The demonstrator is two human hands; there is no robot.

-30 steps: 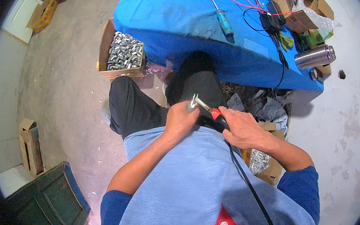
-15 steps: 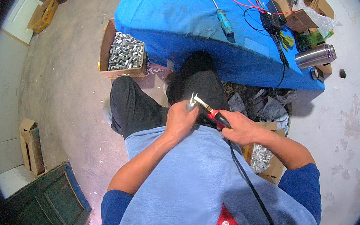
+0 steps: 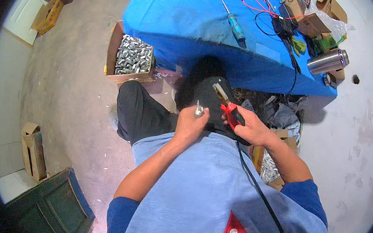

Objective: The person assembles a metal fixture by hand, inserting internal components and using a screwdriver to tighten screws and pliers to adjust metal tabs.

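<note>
My left hand [image 3: 191, 126] is closed around a small silvery cylindrical part [image 3: 198, 111], with a thin pale prong standing up from its top. To its right, my right hand [image 3: 249, 126] grips cutting pliers [image 3: 224, 99] by their red and black handles. The plier jaws point up and away from me, apart from the part. A black cord [image 3: 258, 186] runs from near my right hand down over my shirt; its join to the pliers is hidden. Both hands are above my lap.
A carton [image 3: 121, 71] of silvery metal parts stands left of the blue-covered table [image 3: 177, 23]. On the table lie a screwdriver [image 3: 235, 26], cables and a steel flask [image 3: 327, 61]. Another carton with metal pieces [image 3: 268, 168] sits under my right forearm.
The pliers have moved right, away from the part in my left hand, and their jaws now point more upright. Where two pale prongs showed on the part, one shows now.
</note>
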